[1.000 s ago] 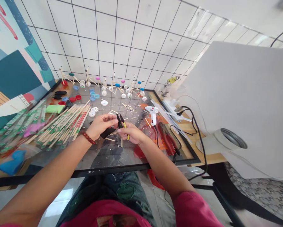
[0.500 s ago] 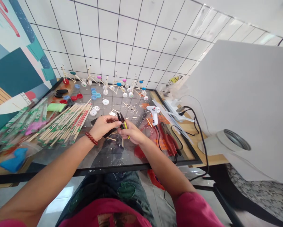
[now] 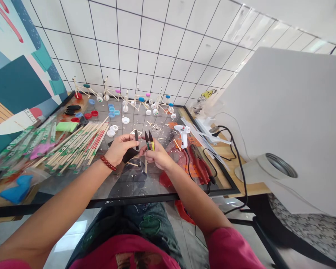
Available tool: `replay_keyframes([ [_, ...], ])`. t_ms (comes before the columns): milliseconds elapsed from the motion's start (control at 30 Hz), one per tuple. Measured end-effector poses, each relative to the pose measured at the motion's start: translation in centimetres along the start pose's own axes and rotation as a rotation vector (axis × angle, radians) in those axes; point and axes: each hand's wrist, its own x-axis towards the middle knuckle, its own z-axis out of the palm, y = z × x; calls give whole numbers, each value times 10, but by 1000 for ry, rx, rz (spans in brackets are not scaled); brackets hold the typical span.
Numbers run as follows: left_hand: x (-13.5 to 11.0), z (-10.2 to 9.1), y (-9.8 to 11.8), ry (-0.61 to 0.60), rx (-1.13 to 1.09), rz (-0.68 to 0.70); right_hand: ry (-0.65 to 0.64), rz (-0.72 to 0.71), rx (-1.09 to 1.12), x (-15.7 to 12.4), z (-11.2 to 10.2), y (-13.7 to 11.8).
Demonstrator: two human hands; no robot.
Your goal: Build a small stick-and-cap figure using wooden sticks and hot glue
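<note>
My left hand [image 3: 120, 148], with a red bead bracelet at the wrist, pinches a small dark piece [image 3: 136, 135] upright between thumb and fingers. My right hand [image 3: 156, 156] is closed round small snips [image 3: 149, 140] with black blades and a yellow handle, blades pointing up. The two hands are a short way apart above the glass table top [image 3: 134, 183]. Short wooden stick pieces [image 3: 141, 163] lie on the glass just under them.
A pile of wrapped chopsticks [image 3: 75, 147] lies left. Stick-and-bottle-cap models [image 3: 134, 101] line the tiled wall, loose caps [image 3: 111, 112] before them. A white glue gun [image 3: 182, 133], red-handled pliers [image 3: 200, 164] and black cables [image 3: 235, 160] are right, beside a large white board [image 3: 285, 123].
My left hand has drawn away from the snips with the dark piece in its fingertips. The snips have turned more upright in my right hand.
</note>
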Motion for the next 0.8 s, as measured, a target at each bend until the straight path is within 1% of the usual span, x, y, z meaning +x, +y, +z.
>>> replay_keyframes([
  [100, 0, -2, 3, -57, 47, 36, 56, -11, 8, -1, 0, -4],
  [300, 0, -1, 0, -99, 126, 79, 82, 16, -24, 2, 2, -4],
  [400, 4, -7, 2, -121, 227, 78, 115, 13, -53, 4, 1, -2],
  [467, 10, -19, 8, -107, 402, 95, 140, 0, -50, 4, 1, -2],
  [500, 13, -27, 12, -64, 550, 118, 153, -9, -44, 5, 0, -3],
  [567, 21, -45, 20, 66, 926, 177, 178, -20, -30, 5, -1, -4],
  [600, 25, -54, 23, 121, 1095, 176, 190, -24, -24, 5, -1, -4],
  [633, 28, -62, 24, 139, 1224, 150, 202, -27, -16, 6, -1, -5],
  [700, 34, -73, 24, 117, 1362, 41, 220, -32, 0, 6, -2, -5],
  [800, 39, -75, 16, 81, 1403, -23, 234, -42, 17, 7, -2, -6],
])
